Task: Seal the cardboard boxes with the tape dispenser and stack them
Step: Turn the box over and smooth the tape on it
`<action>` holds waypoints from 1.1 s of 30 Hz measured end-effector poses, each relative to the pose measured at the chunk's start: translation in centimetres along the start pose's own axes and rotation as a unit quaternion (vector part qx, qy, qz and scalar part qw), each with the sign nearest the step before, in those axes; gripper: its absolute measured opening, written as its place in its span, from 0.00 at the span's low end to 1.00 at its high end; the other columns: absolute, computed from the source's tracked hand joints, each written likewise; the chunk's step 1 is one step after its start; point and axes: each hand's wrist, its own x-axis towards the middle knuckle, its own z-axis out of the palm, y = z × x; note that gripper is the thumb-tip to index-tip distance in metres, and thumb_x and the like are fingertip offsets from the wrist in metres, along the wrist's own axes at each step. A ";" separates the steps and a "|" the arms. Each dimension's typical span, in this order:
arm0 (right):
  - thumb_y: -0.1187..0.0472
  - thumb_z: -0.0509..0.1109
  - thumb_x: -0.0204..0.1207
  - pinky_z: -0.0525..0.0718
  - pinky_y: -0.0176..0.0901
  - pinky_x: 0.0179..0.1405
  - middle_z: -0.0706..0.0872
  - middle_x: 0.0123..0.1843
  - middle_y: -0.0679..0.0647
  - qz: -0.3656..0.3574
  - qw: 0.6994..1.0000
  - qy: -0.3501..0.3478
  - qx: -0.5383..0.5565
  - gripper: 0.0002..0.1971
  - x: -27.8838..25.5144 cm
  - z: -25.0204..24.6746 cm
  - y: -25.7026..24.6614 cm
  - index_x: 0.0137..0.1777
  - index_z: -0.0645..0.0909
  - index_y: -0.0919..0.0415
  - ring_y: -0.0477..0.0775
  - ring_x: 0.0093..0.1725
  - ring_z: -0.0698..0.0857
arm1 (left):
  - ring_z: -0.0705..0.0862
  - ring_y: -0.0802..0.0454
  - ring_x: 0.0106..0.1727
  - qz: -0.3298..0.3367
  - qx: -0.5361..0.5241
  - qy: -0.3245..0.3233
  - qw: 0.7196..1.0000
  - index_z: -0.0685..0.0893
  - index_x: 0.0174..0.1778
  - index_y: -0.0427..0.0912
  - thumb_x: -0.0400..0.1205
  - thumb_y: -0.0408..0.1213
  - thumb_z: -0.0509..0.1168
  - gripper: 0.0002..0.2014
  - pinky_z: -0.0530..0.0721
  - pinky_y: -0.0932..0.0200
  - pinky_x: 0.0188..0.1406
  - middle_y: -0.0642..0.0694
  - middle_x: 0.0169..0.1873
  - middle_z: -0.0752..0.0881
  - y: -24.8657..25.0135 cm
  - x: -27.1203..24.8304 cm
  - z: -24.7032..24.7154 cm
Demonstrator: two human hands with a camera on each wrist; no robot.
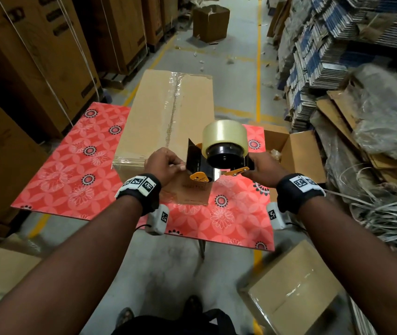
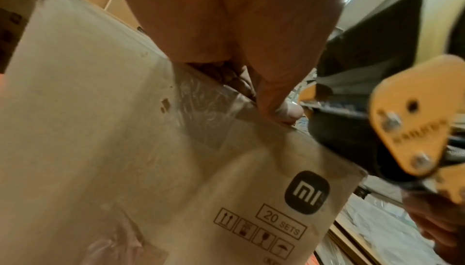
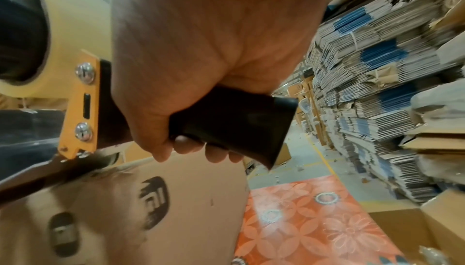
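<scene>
A long cardboard box [image 1: 166, 112] lies on the red floral table [image 1: 71, 165], with clear tape running along its top seam. A black and orange tape dispenser [image 1: 216, 163] carrying a clear tape roll [image 1: 224, 131] sits at the box's near top edge. My right hand [image 1: 258, 169] grips its black handle [image 3: 239, 122], fingers wrapped round it [image 3: 201, 150]. My left hand [image 1: 179, 166] is just left of the dispenser's blade, fingers curled, thumb [image 2: 271, 98] pinching the tape [image 2: 201, 98] down at the box edge. The near face of the box [image 2: 151, 169] shows a printed logo.
An open box [image 1: 294, 151] stands past the table's right edge. A taped box [image 1: 296, 293] lies on the floor at lower right, another box [image 1: 210, 22] far down the aisle. Flattened carton stacks [image 1: 325, 56] and loose strapping [image 1: 386, 213] line the right; tall cartons [image 1: 35, 56] stand on the left.
</scene>
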 end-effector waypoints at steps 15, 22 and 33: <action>0.65 0.76 0.76 0.70 0.36 0.30 0.78 0.33 0.37 0.039 0.999 0.007 -0.011 0.20 -2.5 -0.5 3.0 0.33 0.74 0.41 0.42 0.34 0.79 | 0.79 0.51 0.58 -0.101 0.046 0.012 0.994 0.86 0.33 0.62 0.68 0.55 0.75 0.05 0.68 0.52 0.51 0.60 0.43 0.85 3.1 0.4 0.7; 0.69 0.78 0.74 0.72 0.28 0.29 0.80 0.33 0.36 0.041 0.999 0.007 -0.011 0.22 -2.5 -1.0 4.1 0.34 0.75 0.40 0.32 0.31 0.81 | 0.82 0.52 0.59 -0.116 0.026 0.014 0.993 0.85 0.30 0.62 0.66 0.54 0.77 0.07 0.71 0.50 0.55 0.61 0.43 0.86 2.2 0.5 0.6; 0.66 0.80 0.74 0.72 0.22 0.28 0.81 0.34 0.36 0.049 0.999 0.011 -0.006 0.21 -3.6 -1.2 5.5 0.34 0.76 0.40 0.33 0.35 0.79 | 0.81 0.52 0.59 -0.108 0.034 0.015 0.993 0.85 0.32 0.61 0.67 0.54 0.77 0.07 0.67 0.52 0.52 0.61 0.45 0.85 2.9 -0.1 0.4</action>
